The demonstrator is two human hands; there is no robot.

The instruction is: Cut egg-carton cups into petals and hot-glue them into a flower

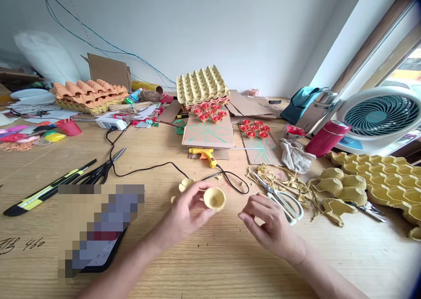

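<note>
My left hand (194, 209) grips a small yellow egg-carton cup (215, 199) between thumb and fingers, its opening turned toward me. To the right, above the table, my right hand (268, 222) has curled fingers with the thumb close to them, and nothing shows in it. White-handled scissors (289, 206) lie just beyond that hand. Behind the left hand rests a petal-edged yellow cup (186, 184), partly covered by the fingers. Farther back, a yellow hot glue gun (205, 155) lies before cardboard (207, 134) marked with green lines, which carries several red paper-pulp flowers (210, 112).
Carton scraps (279, 180), cut cups (342, 185) and a yellow egg tray (384, 176) lie right. A red bottle (329, 137) stands by a fan (381, 117). A utility knife (49, 189), black scissors (101, 169) and a partly blurred phone (105, 250) are left. The glue-gun cord (141, 169) crosses the table.
</note>
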